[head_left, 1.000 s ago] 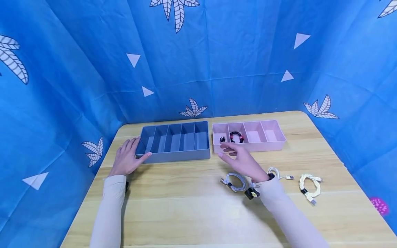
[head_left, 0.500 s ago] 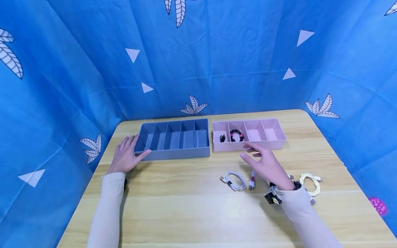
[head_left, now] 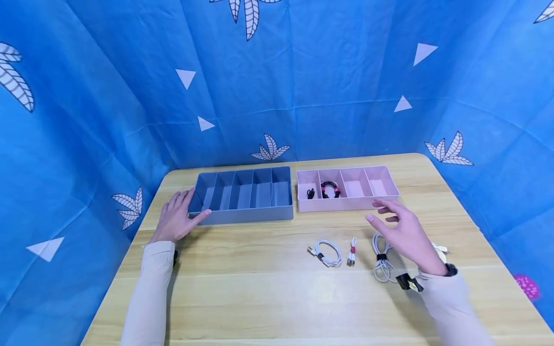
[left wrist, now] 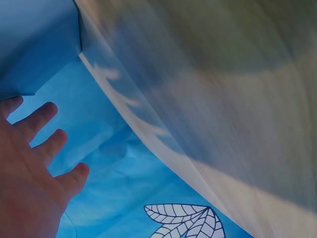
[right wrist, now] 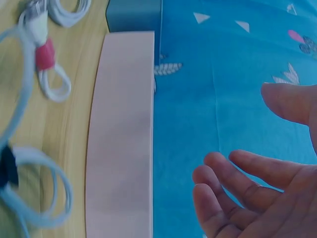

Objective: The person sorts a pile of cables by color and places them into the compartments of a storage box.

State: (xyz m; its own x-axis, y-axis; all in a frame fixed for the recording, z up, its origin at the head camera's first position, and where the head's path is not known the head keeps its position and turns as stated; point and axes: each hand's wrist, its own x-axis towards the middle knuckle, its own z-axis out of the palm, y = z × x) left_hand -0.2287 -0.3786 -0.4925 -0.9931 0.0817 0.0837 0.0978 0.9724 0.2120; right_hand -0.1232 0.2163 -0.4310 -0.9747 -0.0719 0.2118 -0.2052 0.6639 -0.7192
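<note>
My left hand rests at the left end of a blue divided box, fingers spread and thumb along its front rim. My right hand hovers with loosely bent fingers and nothing in it, over a white charging cable bundled with a black tie. Left of that lie a short white cable with a red tie and a coiled white cable with a black tie. A cream cable is mostly hidden behind my right wrist. In the right wrist view my fingers are apart from everything.
A pink divided box stands right of the blue one. Its left compartment holds a small black cable, the second a black coiled cable with red parts. A blue curtain surrounds the wooden table.
My right hand has moved right, from in front of the pink box's left end to its right end, uncovering the red-tied cable and the white bundle. My left hand has stayed put.
</note>
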